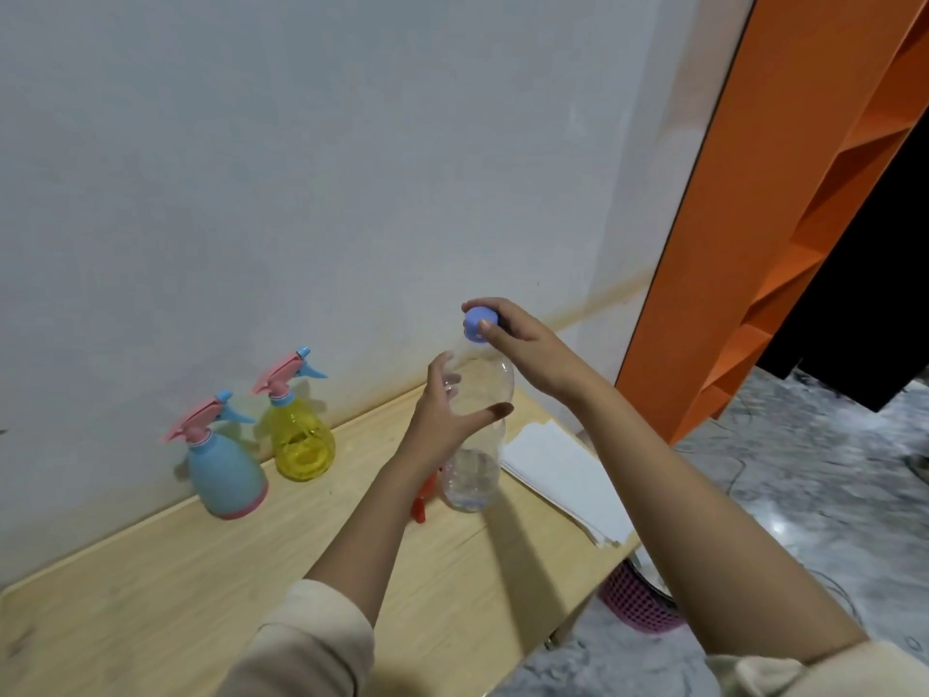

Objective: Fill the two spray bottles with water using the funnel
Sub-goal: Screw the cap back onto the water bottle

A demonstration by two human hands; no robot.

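A clear plastic water bottle (pixel 477 445) stands upright on the wooden table (pixel 251 570), with a little water at its bottom. My left hand (pixel 442 420) wraps around its upper body. My right hand (pixel 523 344) pinches the blue cap (pixel 480 323) at the bottle's top. A blue spray bottle (pixel 228 465) and a yellow spray bottle (pixel 300 435), both with pink and blue trigger heads on, stand by the wall at the left. A red funnel (pixel 421 500) lies mostly hidden behind my left wrist.
A stack of white paper towels (pixel 563 475) lies near the table's right end. A pink mesh basket (pixel 638 601) sits on the floor below that edge. An orange shelf unit (pixel 784 203) stands at the right, and the wall is close behind the table.
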